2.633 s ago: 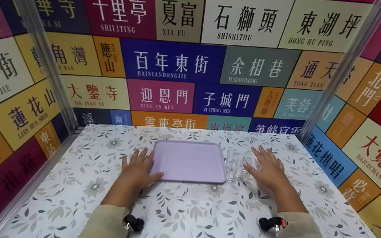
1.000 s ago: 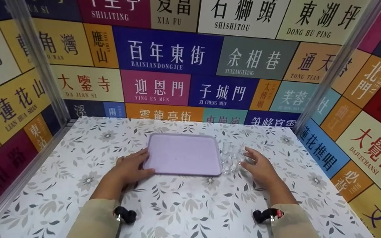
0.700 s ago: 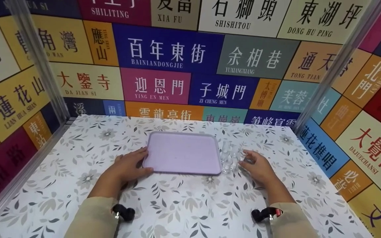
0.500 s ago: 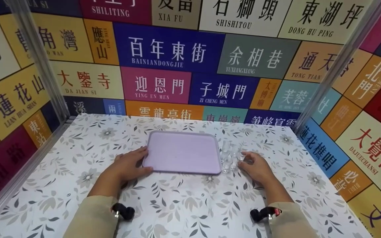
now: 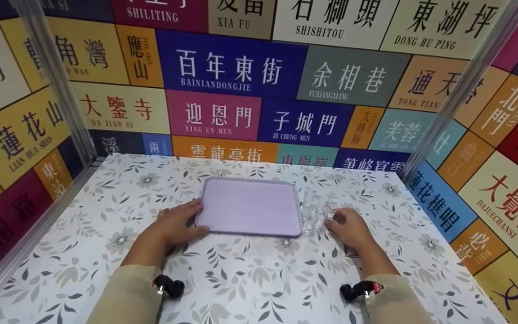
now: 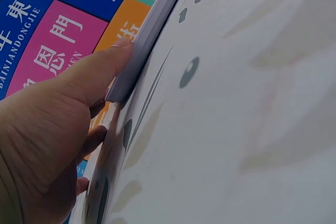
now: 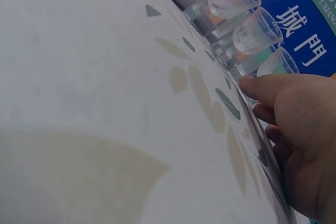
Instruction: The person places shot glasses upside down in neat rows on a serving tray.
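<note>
A pale purple rectangular tray [image 5: 249, 207] lies flat on the table. My left hand [image 5: 171, 225] is at its left end, fingers along the left side and thumb on the near-left corner. In the left wrist view the thumb [image 6: 105, 64] lies along the tray rim [image 6: 144, 40], the other fingers lower down. Several clear shot glasses [image 5: 314, 213] stand upright in a tight group beside the tray's right edge. At the group's right side is my right hand [image 5: 351, 227], its thumb and index fingertips right at the nearest glass [image 7: 278, 62]. The right wrist view shows this thumb overlapping that glass's lower part.
A white cloth with grey leaves and flowers covers the table [image 5: 259, 279]. Panels with coloured place-name signs [image 5: 232, 67] enclose it at the back and sides, with clear corner posts [image 5: 452, 94]. Black wrist mounts [image 5: 169, 286] sit at both sleeves.
Both hands were spread wider earlier. The right hand has drawn in to the glasses with its fingers bent, and the left fingers have come together beside the tray. Little has moved lately.
</note>
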A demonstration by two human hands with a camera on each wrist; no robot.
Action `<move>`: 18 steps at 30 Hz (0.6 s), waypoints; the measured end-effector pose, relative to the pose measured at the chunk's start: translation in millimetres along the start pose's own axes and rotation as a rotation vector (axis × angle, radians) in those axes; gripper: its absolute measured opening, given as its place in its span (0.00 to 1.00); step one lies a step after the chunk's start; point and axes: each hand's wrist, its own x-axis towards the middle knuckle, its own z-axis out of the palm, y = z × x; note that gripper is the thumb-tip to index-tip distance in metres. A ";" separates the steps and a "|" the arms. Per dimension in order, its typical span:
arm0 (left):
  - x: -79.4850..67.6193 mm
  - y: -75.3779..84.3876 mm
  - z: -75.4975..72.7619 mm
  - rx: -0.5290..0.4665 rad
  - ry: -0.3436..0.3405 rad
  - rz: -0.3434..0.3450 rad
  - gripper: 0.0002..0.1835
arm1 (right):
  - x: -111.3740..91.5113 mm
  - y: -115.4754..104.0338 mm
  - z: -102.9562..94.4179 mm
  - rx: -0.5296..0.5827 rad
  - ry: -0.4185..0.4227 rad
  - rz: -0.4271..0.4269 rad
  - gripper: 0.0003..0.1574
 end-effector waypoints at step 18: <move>-2.2 -0.8 -0.6 -0.017 0.014 0.013 0.52 | -2.2 -25.9 -14.9 0.369 0.214 0.149 0.29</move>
